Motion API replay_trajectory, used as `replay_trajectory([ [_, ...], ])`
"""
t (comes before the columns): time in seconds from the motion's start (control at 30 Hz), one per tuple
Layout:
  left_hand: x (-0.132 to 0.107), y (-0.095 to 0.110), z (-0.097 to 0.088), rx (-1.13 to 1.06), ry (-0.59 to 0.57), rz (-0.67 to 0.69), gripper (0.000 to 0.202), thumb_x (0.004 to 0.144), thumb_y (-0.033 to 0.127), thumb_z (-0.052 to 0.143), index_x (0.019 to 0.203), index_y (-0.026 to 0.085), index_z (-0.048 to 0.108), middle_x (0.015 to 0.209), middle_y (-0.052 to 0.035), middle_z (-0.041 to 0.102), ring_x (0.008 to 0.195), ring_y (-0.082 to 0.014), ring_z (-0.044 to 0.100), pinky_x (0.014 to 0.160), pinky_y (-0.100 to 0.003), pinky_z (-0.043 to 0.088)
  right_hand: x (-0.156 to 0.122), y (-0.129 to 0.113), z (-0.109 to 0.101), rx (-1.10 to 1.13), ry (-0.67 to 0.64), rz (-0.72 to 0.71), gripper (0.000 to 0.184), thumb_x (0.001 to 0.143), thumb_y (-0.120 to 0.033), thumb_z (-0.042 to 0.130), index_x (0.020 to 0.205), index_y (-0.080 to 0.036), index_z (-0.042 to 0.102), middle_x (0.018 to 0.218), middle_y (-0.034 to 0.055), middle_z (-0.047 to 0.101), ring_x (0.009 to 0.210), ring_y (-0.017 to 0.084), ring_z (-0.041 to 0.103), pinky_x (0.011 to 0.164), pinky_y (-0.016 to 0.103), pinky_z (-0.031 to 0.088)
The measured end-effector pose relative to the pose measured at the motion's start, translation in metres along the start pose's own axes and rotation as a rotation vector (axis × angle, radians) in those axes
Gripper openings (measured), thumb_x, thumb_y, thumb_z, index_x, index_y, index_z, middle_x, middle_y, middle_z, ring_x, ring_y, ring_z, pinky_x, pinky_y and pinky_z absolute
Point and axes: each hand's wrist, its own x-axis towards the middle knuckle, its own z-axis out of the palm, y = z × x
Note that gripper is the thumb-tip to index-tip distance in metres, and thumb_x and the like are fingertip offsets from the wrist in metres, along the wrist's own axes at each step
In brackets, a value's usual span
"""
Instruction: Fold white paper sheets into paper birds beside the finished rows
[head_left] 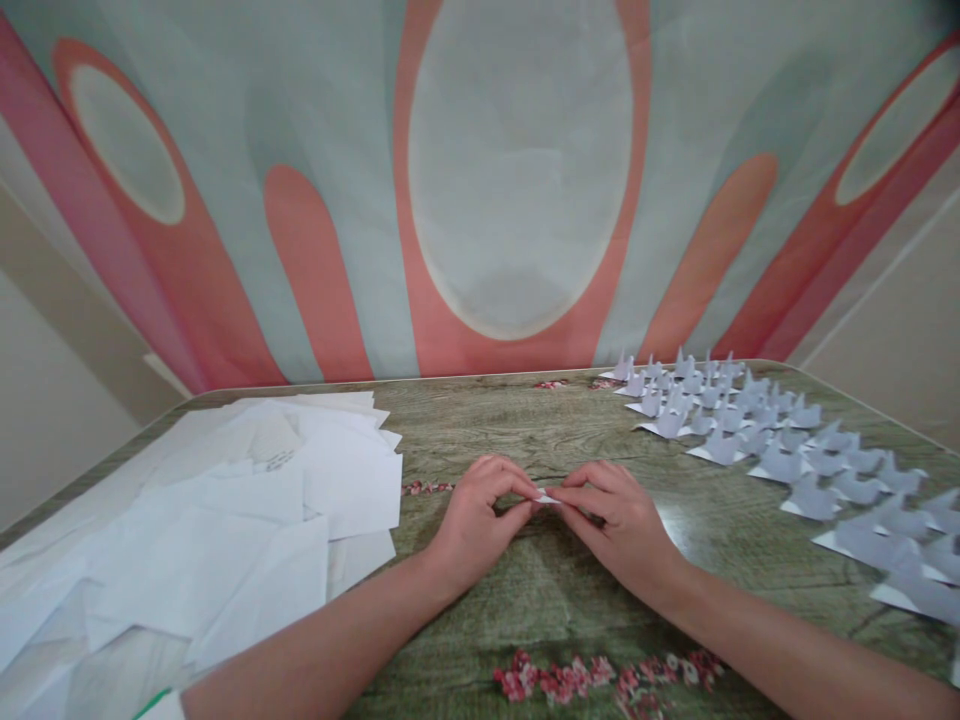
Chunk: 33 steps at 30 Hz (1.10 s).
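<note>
My left hand (480,515) and my right hand (619,520) meet at the middle of the table, fingers pinched together on a small white folded paper piece (545,496). Only a sliver of the paper shows between the fingertips; the rest is hidden by my fingers. Both hands rest low on the green wood-patterned tablecloth (540,590).
A loose pile of white paper sheets (225,520) covers the table's left side. Several folded white paper figures (787,450) stand in rows on the right. A wall cloth with pink and grey shapes (517,180) hangs behind the table.
</note>
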Motion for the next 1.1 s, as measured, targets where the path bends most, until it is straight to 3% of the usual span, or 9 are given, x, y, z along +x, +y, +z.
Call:
replay_trajectory([
  [0.17, -0.001, 0.002, -0.001, 0.045, -0.013, -0.023, 0.006, 0.076, 0.015, 0.062, 0.079, 0.019, 0.063, 0.086, -0.0028, 0.061, 0.086, -0.0163, 0.056, 0.079, -0.031, 0.043, 0.002, 0.001, -0.005, -0.109, 0.058, -0.106, 0.017, 0.083, -0.018, 0.054, 0.088, -0.024, 0.069, 0.078, 0.0031, 0.063, 0.074, 0.016, 0.052, 0.066, 0.032, 0.035],
  [0.3, -0.003, 0.006, -0.001, 0.145, -0.068, -0.013, 0.011, 0.079, 0.029, 0.061, 0.084, 0.02, 0.062, 0.09, -0.0036, 0.063, 0.087, -0.0175, 0.056, 0.08, -0.032, 0.042, 0.002, 0.0, -0.005, -0.227, -0.042, -0.147, 0.018, 0.083, -0.015, 0.053, 0.084, -0.024, 0.069, 0.075, 0.0028, 0.062, 0.073, 0.017, 0.05, 0.066, 0.033, 0.032],
  [0.4, -0.004, 0.006, 0.0, 0.204, -0.082, -0.025, 0.016, 0.088, 0.025, 0.047, 0.088, 0.019, 0.062, 0.09, -0.0038, 0.065, 0.088, -0.017, 0.057, 0.082, -0.033, 0.042, 0.002, -0.003, -0.003, -0.292, -0.102, -0.161, 0.018, 0.084, -0.017, 0.052, 0.084, -0.024, 0.068, 0.076, 0.0034, 0.062, 0.074, 0.018, 0.048, 0.067, 0.034, 0.031],
  [0.57, -0.005, 0.002, 0.002, 0.264, -0.141, 0.022, 0.019, 0.087, 0.022, 0.048, 0.095, 0.023, 0.065, 0.101, -0.003, 0.066, 0.096, -0.0182, 0.057, 0.09, -0.036, 0.039, 0.001, -0.009, -0.001, -0.319, -0.173, -0.169, 0.02, 0.087, -0.019, 0.047, 0.086, -0.023, 0.067, 0.08, 0.0049, 0.061, 0.077, 0.02, 0.048, 0.069, 0.035, 0.032],
  [0.73, -0.005, 0.004, 0.001, 0.346, -0.182, 0.033, 0.022, 0.085, 0.015, 0.047, 0.096, 0.023, 0.065, 0.098, -0.0019, 0.066, 0.096, -0.0185, 0.055, 0.091, -0.038, 0.036, 0.0, -0.01, -0.001, -0.164, -0.204, -0.081, 0.018, 0.081, -0.017, 0.052, 0.091, -0.023, 0.065, 0.086, 0.0053, 0.06, 0.081, 0.02, 0.05, 0.072, 0.035, 0.035],
  [0.93, -0.005, 0.002, 0.001, 0.37, -0.212, -0.004, 0.025, 0.081, 0.015, 0.053, 0.102, 0.025, 0.062, 0.101, -0.0022, 0.063, 0.096, -0.0207, 0.053, 0.089, -0.039, 0.037, 0.002, 0.003, 0.001, 0.073, -0.151, 0.128, 0.03, 0.068, -0.012, 0.054, 0.096, -0.022, 0.06, 0.091, 0.0039, 0.058, 0.087, 0.021, 0.051, 0.078, 0.036, 0.038],
  [1.1, -0.005, 0.0, 0.001, 0.353, -0.232, 0.0, 0.027, 0.08, 0.016, 0.053, 0.104, 0.023, 0.061, 0.1, -0.004, 0.06, 0.097, -0.0209, 0.051, 0.088, -0.038, 0.038, 0.004, 0.015, 0.007, 0.053, -0.07, 0.297, 0.01, 0.073, -0.018, 0.054, 0.082, -0.021, 0.057, 0.086, 0.0033, 0.057, 0.087, 0.021, 0.05, 0.078, 0.037, 0.037],
])
